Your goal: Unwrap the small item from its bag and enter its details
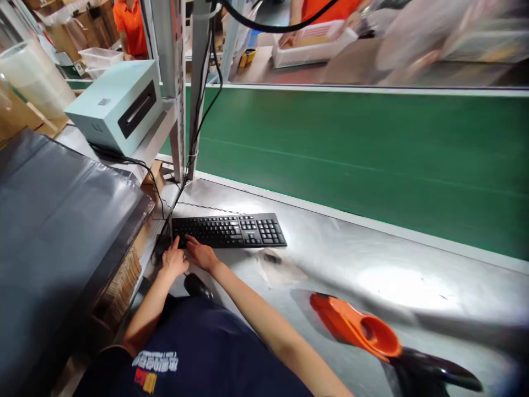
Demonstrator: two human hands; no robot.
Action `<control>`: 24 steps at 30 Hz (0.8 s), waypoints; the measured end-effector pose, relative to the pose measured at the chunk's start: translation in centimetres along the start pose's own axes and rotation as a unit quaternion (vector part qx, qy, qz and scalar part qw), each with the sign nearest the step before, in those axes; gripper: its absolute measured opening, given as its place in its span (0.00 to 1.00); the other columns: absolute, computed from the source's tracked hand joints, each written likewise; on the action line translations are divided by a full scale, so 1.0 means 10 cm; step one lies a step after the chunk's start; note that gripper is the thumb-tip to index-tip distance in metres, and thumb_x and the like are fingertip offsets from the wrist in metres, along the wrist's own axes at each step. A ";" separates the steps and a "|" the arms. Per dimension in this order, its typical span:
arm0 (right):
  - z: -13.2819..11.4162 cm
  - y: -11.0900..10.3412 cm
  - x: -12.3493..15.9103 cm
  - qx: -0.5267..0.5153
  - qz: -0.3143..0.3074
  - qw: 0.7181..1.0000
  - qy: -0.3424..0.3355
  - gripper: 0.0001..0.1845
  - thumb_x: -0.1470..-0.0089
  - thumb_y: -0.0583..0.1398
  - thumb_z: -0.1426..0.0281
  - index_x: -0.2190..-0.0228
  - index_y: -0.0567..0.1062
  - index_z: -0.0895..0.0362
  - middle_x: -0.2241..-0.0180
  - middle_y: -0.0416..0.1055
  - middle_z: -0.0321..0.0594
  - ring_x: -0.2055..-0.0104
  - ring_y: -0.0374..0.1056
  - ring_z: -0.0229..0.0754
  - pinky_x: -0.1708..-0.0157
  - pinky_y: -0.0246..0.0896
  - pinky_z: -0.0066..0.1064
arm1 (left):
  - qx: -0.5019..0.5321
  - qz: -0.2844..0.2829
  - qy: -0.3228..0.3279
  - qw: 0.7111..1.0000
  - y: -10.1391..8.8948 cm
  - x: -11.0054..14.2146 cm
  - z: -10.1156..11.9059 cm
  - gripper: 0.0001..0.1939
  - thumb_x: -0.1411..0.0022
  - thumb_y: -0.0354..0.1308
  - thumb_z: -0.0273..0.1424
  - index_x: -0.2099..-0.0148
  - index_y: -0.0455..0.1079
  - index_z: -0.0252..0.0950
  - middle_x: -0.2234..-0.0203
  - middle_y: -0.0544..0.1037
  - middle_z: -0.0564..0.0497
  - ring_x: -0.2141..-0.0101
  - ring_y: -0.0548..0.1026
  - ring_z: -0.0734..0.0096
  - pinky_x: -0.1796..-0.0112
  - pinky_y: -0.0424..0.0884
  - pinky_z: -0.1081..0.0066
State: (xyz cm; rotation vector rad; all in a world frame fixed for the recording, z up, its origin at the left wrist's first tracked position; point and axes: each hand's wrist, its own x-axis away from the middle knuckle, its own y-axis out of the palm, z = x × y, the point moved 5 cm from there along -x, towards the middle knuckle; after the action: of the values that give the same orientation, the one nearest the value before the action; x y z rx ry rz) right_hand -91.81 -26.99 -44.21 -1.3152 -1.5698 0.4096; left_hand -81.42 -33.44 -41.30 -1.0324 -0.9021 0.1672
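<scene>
A black keyboard (229, 230) lies on the shiny metal worktop (372, 264). Both my hands rest at its near left corner. My left hand (173, 260) lies flat with fingers stretched toward the corner and a dark cable end there, holding nothing. Just to its right, my right hand (201, 255) has its fingers extended, their tips touching the keyboard's front edge. A small black rounded object (196, 284) sits between my forearms, partly hidden by my dark blue shirt.
An orange and black hand-held scanner (359, 330) lies on the worktop at the right. A green conveyor belt (372, 149) runs behind the worktop. A pale label printer (118, 105) stands at the left, above a stack of grey bags (53, 220). People in orange work behind.
</scene>
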 end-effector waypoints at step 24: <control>1.25 -0.09 0.60 -0.298 0.319 0.875 0.208 0.23 0.65 0.58 0.55 0.62 0.80 0.36 0.45 0.76 0.38 0.38 0.69 0.52 0.36 0.64 0.45 | 0.404 0.191 0.051 0.893 0.05 -0.58 0.21 0.03 0.50 0.64 0.28 0.69 0.75 0.37 0.66 0.80 0.46 0.61 0.79 0.61 0.57 0.74 0.68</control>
State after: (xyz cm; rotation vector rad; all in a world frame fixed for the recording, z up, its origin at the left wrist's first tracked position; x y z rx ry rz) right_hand -102.12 -17.96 -46.19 -2.2416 -0.8799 0.0044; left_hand -86.45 -34.76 -44.57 -0.4100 -0.4378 0.7481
